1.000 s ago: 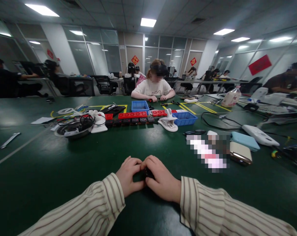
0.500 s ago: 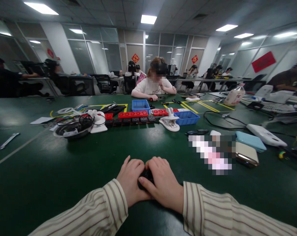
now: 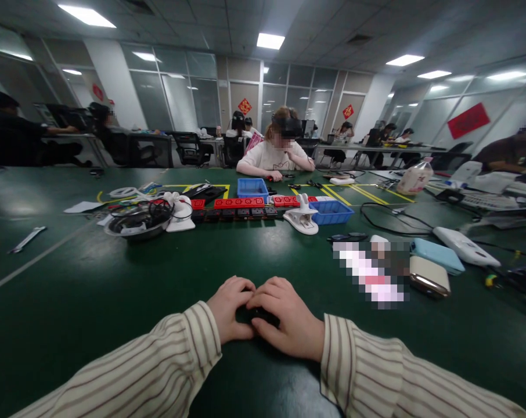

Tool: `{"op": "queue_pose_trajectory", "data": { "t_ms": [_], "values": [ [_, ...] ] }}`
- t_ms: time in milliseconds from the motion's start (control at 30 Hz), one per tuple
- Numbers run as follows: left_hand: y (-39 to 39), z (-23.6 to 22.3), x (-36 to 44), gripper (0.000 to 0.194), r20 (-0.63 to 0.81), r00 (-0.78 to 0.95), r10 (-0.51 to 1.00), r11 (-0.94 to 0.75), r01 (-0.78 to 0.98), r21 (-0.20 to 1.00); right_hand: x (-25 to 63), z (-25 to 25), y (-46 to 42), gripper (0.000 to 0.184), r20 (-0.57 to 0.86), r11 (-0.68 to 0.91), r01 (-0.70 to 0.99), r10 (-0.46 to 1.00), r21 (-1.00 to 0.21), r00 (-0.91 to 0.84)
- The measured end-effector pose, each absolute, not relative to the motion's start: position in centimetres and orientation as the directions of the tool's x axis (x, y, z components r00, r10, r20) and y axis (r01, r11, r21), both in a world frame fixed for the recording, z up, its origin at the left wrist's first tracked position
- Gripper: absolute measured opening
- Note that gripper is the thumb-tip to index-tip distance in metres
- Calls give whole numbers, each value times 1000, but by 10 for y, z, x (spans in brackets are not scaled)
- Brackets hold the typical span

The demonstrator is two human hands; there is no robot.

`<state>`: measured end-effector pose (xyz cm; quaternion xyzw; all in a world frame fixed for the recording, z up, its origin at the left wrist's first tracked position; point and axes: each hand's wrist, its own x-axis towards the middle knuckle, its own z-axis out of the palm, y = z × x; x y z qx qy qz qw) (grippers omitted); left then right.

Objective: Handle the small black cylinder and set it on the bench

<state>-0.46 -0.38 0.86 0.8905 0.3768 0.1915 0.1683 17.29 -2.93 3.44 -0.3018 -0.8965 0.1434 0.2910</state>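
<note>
A small dark, rounded object [image 3: 266,315] lies low on the green tabletop between my hands, mostly covered by fingers; its kind cannot be made out. My right hand [image 3: 284,316] is cupped over it, with the fingers bent across the top and the thumb along the near side. From the other side my left hand [image 3: 230,307] curls around it, fingers bent and thumb pointing toward the right thumb. The fingertips of both hands meet or nearly meet above the object. Striped cuffs cover both wrists.
Ahead stand a metal bowl of cables [image 3: 136,227], a row of red and black sockets [image 3: 239,203], a white clip stand [image 3: 302,217] and blue bins [image 3: 331,212]. To the right lie a cream case [image 3: 428,276] and a light-blue case [image 3: 437,255]. A person [image 3: 276,151] sits opposite.
The left hand has shifted slightly, and its thumb now shows beside the dark object with a wider gap to the fingers. The right hand's fingers reach further left. The view has tilted a little.
</note>
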Motion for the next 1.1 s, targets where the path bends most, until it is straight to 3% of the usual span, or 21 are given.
{"op": "queue_pose_trajectory", "data": {
  "t_ms": [100,267,467,633,833,1000,1100],
  "values": [
    [-5,11,-7,39,209,650,731,-665,608,434,173,35,-32,30,457,811,363,566,-459,-686],
    [-12,16,-2,78,252,578,776,-627,664,407,173,35,-32,37,530,771,390,632,-504,-565],
    [-20,15,9,55,291,497,817,-576,714,398,170,32,-30,35,440,655,578,755,-487,-486],
    [-15,12,7,30,219,524,823,-559,683,470,169,32,-29,20,425,673,589,740,-448,-522],
    [-6,10,-1,34,225,611,759,-629,599,495,171,35,-28,16,497,761,500,649,-413,-576],
    [-5,10,-4,27,224,648,728,-656,564,501,172,36,-31,28,564,837,364,545,-409,-620],
    [-6,10,-4,41,227,639,735,-651,569,502,173,37,-33,30,585,853,321,518,-412,-624]
  ]
}}
